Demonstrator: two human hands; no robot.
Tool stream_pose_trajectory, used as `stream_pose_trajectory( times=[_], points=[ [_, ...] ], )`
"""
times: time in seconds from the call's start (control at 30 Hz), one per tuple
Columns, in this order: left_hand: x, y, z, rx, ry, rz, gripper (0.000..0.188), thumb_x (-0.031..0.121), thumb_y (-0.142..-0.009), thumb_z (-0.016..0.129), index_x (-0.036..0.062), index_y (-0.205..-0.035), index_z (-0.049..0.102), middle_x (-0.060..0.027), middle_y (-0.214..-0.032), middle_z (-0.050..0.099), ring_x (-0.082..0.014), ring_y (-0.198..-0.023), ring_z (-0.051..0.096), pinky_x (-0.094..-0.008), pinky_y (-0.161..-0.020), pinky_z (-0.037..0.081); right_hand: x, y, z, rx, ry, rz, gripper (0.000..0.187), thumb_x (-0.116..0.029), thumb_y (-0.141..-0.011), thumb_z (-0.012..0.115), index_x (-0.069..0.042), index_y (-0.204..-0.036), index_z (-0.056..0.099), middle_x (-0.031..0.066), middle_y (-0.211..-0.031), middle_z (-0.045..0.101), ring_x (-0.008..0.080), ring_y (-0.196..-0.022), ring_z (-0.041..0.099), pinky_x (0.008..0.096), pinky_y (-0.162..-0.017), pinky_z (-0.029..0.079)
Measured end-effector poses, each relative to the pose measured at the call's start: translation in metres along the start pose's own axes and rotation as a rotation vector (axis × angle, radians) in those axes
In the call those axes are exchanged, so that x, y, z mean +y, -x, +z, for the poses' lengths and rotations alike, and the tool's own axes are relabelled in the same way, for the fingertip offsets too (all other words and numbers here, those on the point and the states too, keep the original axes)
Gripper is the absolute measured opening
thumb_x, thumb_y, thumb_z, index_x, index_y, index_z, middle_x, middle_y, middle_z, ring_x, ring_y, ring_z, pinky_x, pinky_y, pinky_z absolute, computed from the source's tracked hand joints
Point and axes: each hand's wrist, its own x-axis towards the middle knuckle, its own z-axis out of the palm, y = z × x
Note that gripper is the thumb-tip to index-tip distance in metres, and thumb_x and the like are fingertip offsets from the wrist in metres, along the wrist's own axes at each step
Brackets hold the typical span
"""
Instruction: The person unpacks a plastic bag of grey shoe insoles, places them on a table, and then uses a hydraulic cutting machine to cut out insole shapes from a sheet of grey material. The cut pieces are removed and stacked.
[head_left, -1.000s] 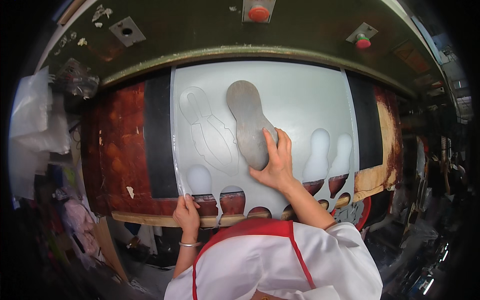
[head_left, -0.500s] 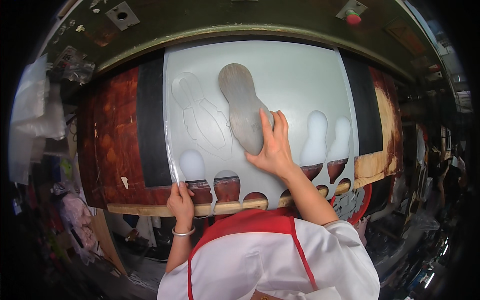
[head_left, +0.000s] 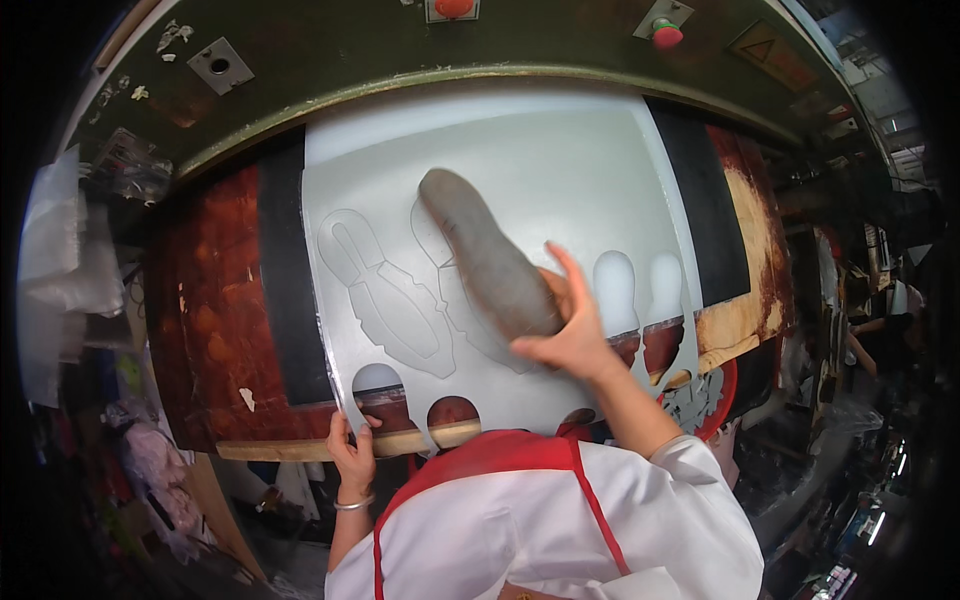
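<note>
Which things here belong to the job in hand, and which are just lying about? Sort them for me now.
In the job:
block, held over the sheet
sheet
board, under the sheet

Apparently just lying about:
white scrap
clear plastic
pink bundle

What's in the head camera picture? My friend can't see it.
A person's right hand grips a brown-grey, sole-shaped block by its wider end over a pale grey sheet with sole-shaped outlines and cut-outs. The left hand, wearing a silver bangle, holds the sheet's near left edge.
</note>
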Motion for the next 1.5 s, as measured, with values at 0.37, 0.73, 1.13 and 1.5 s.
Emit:
stream_pose_trajectory(
  times=[0.37,0.73,1.13,1.5],
  points=[
    [0.001,-0.018,0.025,0.135,-0.266,0.096,0.016,0.012,-0.086,0.060,0.0013,-0.097,0.057,-0.0092,-0.062,0.063,-0.0265,-0.058,0.063,-0.0355,-0.056,0.047,0.012,-0.061,-0.045,0.214,0.920,-0.324,0.106,-0.013,-0.052,0.083,-0.004,-0.142,0.029,0.0243,-0.137,0.033,0.0434,-0.125,0.035,0.0459,-0.104,0.035],
    [0.020,-0.119,0.037,0.246,-0.365,0.168,0.011,0.011,-0.092,0.053,0.0012,-0.093,0.058,-0.0084,-0.062,0.062,-0.0266,-0.057,0.060,-0.0371,-0.055,0.044,-0.004,-0.153,-0.092,0.573,0.597,-0.340,0.067,-0.016,-0.091,0.055,0.004,-0.144,0.021,0.0276,-0.138,0.037,0.0353,-0.126,0.043,0.0401,-0.099,0.042],
    [0.047,-0.291,0.058,0.379,-0.395,0.186,0.030,0.023,-0.098,0.045,0.0030,-0.079,0.057,-0.0094,-0.061,0.060,-0.0271,-0.058,0.058,-0.0383,-0.055,0.042,-0.095,-0.301,-0.157,1.049,0.966,-0.674,0.092,-0.047,-0.092,0.050,0.008,-0.144,-0.003,0.0386,-0.145,-0.003,0.0506,-0.136,0.007,0.0530,-0.111,0.011],
    [0.056,-0.297,0.059,0.422,-0.468,0.157,0.033,0.026,-0.098,0.048,0.0038,-0.075,0.056,-0.0089,-0.056,0.057,-0.0243,-0.051,0.057,-0.0359,-0.050,0.041,-0.015,-0.196,-0.228,1.086,0.808,0.101,0.049,-0.023,-0.081,0.071,0.004,-0.120,0.057,0.0210,-0.104,0.063,0.0276,-0.093,0.063,0.0376,-0.082,0.048]
  ],
)
